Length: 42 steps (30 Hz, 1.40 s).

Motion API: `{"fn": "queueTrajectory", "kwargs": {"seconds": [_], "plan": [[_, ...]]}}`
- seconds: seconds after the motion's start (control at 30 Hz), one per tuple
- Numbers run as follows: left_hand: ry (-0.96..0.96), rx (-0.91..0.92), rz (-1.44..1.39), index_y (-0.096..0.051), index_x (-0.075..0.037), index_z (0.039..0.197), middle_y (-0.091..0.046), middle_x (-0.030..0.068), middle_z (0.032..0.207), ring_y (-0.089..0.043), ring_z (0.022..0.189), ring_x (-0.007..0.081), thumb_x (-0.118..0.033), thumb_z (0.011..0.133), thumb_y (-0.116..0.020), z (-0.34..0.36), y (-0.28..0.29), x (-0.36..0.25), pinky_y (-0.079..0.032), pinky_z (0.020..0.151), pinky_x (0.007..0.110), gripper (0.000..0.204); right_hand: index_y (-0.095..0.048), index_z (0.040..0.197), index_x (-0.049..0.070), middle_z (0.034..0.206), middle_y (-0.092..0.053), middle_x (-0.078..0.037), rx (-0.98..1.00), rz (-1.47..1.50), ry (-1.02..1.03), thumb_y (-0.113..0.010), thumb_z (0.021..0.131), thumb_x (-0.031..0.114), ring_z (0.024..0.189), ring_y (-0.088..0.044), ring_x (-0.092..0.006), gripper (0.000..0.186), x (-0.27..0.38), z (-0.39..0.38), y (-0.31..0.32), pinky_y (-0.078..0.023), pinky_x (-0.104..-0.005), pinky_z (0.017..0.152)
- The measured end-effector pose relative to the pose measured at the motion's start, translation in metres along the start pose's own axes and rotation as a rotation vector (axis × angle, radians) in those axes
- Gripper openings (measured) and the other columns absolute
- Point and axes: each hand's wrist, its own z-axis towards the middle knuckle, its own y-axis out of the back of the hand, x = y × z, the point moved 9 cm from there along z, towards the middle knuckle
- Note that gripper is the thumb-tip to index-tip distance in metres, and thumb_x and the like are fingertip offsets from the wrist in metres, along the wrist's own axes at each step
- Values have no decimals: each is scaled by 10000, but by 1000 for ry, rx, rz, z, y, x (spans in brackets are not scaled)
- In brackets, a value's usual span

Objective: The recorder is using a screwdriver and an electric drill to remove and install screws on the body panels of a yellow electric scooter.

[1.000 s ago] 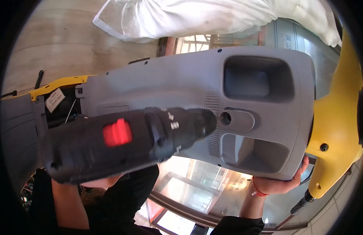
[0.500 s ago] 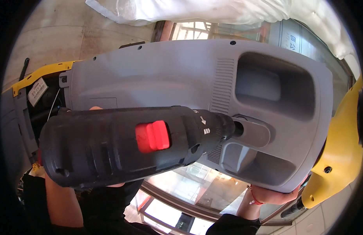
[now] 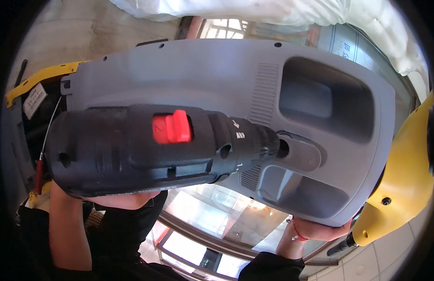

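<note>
A black power drill (image 3: 128,154) with a red switch on top lies across the left and middle of the view. My left hand (image 3: 125,201) is closed round its lower part; most of its fingers are hidden under the drill body. The drill's nose points right, at a round hole in the recess of a large grey plastic cover (image 3: 170,75). The bit and any screw cannot be seen. My right hand (image 3: 322,230), with a red bracelet at the wrist, grips the near right edge of the cover; its fingertips are hidden.
A yellow curved part (image 3: 395,182) stands at the right. On the left, a red-handled screwdriver (image 3: 39,175) lies by a dark opening with a yellow rim (image 3: 43,80). White plastic wrapping (image 3: 254,11) hangs along the far side. Glass panes (image 3: 226,215) show below the cover.
The drill has rolled slightly and shifted up in view, baring more of its near side. The cover and surroundings have shifted slightly up and left. The screwdriver's red handle now shows.
</note>
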Motion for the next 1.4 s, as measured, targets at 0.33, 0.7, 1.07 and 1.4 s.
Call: {"fn": "queueTrajectory", "kwargs": {"seconds": [0.33, 0.7, 1.07, 1.4], "plan": [[121, 148, -420, -432, -64, 1359, -527, 149, 1308, -575, 1117, 255, -349, 887, -584, 8, -26, 27, -526, 884, 386, 572, -524, 1245, 27, 1209, -552, -131, -79, -32, 54, -310, 888, 397, 1142, -538, -257, 557, 3, -3, -3, -478, -413, 893], [24, 28, -540, -475, -76, 1293, -570, 138, 1213, -601, 1058, 267, -332, 876, -561, 3, -28, 25, -523, 846, 369, 498, -537, 1193, -1, 1196, -567, -149, -176, -50, 45, -345, 903, 416, 1102, -574, -300, 542, 3, -10, -3, -521, -435, 832], [32, -54, -23, -512, -63, 1160, -570, 136, 1083, -609, 964, 281, -301, 839, -575, 15, -22, -25, -510, 776, 367, 404, -539, 1170, -24, 1146, -583, -167, -143, -152, 162, -343, 931, 343, 1022, -601, -315, 480, 13, -9, -2, -530, -437, 799], [43, -90, 300, -547, -51, 1038, -569, 134, 965, -615, 879, 293, -272, 805, -588, 28, -27, -58, -499, 714, 365, 323, -537, 1218, 20, 1158, -574, -138, -101, 14, -42, -362, 882, 383, 1093, -561, -269, 524, -3, -5, -2, -477, -409, 854]]}}
